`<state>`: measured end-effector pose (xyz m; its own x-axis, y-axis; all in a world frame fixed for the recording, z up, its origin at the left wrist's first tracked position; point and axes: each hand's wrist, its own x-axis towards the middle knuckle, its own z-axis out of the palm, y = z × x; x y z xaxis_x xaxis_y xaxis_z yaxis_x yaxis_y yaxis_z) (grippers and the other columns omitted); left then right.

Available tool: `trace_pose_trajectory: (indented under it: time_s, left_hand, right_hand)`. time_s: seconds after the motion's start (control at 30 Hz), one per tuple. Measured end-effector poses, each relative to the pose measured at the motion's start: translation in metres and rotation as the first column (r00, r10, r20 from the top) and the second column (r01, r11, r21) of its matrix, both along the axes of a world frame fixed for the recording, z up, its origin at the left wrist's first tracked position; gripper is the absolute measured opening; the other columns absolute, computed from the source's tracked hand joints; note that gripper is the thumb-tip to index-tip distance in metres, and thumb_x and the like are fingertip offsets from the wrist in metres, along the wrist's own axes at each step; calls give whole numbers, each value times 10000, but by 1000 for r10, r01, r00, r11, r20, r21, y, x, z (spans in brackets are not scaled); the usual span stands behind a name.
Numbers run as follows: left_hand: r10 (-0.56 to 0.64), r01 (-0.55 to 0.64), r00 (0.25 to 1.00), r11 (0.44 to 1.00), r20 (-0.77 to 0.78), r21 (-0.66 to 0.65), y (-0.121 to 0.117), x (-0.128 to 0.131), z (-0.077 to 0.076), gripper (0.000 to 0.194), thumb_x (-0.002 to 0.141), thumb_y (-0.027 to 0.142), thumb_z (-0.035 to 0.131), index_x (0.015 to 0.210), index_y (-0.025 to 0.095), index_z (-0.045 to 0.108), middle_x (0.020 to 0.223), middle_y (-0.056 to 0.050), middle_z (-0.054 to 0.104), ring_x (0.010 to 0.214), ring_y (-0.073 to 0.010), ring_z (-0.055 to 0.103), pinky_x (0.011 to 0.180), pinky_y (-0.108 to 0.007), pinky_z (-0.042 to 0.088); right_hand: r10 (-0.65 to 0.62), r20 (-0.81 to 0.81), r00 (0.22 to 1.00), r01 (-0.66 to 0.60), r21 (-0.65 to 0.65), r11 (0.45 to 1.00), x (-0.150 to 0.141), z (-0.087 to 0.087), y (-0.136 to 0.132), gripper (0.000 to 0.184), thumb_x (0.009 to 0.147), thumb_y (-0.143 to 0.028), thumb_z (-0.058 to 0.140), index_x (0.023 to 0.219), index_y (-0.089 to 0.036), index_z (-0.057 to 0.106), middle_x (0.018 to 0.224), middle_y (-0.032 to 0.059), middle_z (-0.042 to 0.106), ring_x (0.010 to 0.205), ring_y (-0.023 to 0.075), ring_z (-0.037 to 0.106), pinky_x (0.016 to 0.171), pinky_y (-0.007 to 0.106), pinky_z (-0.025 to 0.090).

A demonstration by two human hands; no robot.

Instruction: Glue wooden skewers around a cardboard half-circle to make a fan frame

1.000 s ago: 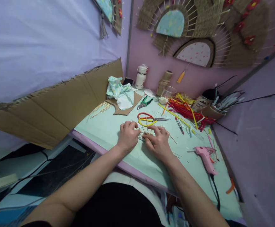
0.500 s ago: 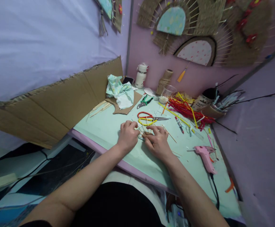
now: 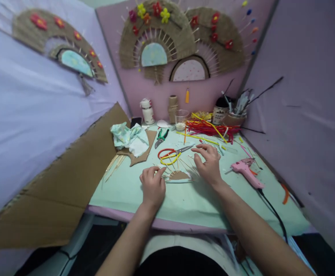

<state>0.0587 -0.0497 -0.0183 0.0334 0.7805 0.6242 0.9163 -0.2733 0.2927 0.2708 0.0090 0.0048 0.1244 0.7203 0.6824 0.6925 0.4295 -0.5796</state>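
A small half-round piece of brown cardboard (image 3: 179, 175), with thin wooden sticks (image 3: 178, 163) fanning out from its curved edge, lies flat on the table. My left hand (image 3: 152, 186) rests at its left side, fingers curled and thumb pressed against the leftmost sticks; the fingers partly hide those stick ends. My right hand (image 3: 209, 163) is raised over the right side of the fan, thumb and forefinger apart, with nothing visible between them. Scissors (image 3: 171, 155) with red and yellow handles lie just behind the sticks.
A pink glue gun (image 3: 246, 172) with a black cord lies to the right. Green-handled pruning shears (image 3: 162, 138), crumpled cloth (image 3: 129, 138) on cardboard, and red pipe cleaners (image 3: 207, 128) lie behind. A large cardboard sheet (image 3: 69, 180) stands left. A plastic cup (image 3: 181, 119) and white bottle (image 3: 147, 111) stand at the back.
My right hand has lifted off the half-round cardboard and moved right, uncovering it. My left hand stays at the left sticks. The head view has turned right and tilted up.
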Motion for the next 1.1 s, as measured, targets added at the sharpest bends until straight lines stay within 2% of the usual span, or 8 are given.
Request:
trace_pose_trajectory:
  time_s: [0.1,0.2,0.27,0.43,0.57,0.73,0.93,1.1]
  left_hand:
    - [-12,12,1000,1000,8,1,-9,-5,3,398,852,40,493,1134,219,709,1039,-99,634,1022,-259,504,854,-410,386]
    - [-15,15,1000,1000,10,9,-22,-15,0,394,859,42,479,1128,220,707,1025,-96,624,1009,-258,512,849,-414,392]
    - [-8,8,1000,1000,-2,7,-29,-23,-4,395,859,40,474,1117,228,706,1020,-92,618,1005,-258,513,852,-415,394]
    - [-44,44,999,999,3,25,-37,-34,-12,384,860,35,469,1103,217,704,1003,-89,606,1005,-259,505,869,-417,394]
    - [-63,63,998,998,20,9,-36,-31,-11,377,863,36,472,1091,219,710,996,-84,605,1006,-256,510,884,-422,398]
    - [-54,54,997,999,48,2,-35,-30,-10,370,862,44,471,1075,225,714,995,-81,605,1011,-252,520,895,-427,411]
    - [-26,27,991,1000,130,0,-35,-35,-11,341,893,108,448,1139,206,663,1016,-88,599,1006,-247,534,926,-442,429]
    - [43,-20,979,993,197,-118,-35,-43,-4,398,864,195,504,1260,185,530,1119,-111,601,1071,-278,535,966,-486,427]
  right_hand:
    - [45,24,999,-40,-198,979,2,2,3,232,867,-259,491,931,-235,713,1053,56,692,1064,255,561,935,444,317]
    - [266,174,948,-175,-413,894,-2,1,-2,182,835,-296,562,959,-228,677,1039,57,709,1060,269,557,921,447,311]
    - [391,263,882,-234,-474,849,-6,0,-6,269,786,-361,647,1015,-220,643,1054,70,700,1053,281,547,921,446,323]
    - [460,327,825,-269,-489,830,-9,-3,-11,567,657,-458,771,1130,-212,579,1119,92,651,1087,306,521,944,443,344]
    - [470,317,824,-273,-505,819,-8,-8,-9,651,629,-447,792,1190,-221,550,1134,86,648,1103,313,518,960,456,342]
    - [503,264,823,-314,-525,791,-10,-10,-8,577,662,-398,774,1161,-232,537,1116,65,657,1105,303,529,981,467,329]
    - [505,261,823,-327,-510,796,-12,-6,-11,486,658,-303,721,1098,-224,531,1049,65,661,1046,294,536,952,453,339]
    - [487,250,837,-331,-478,813,-8,-5,-10,430,670,-293,701,1058,-230,528,1063,71,642,1050,296,526,959,459,325]
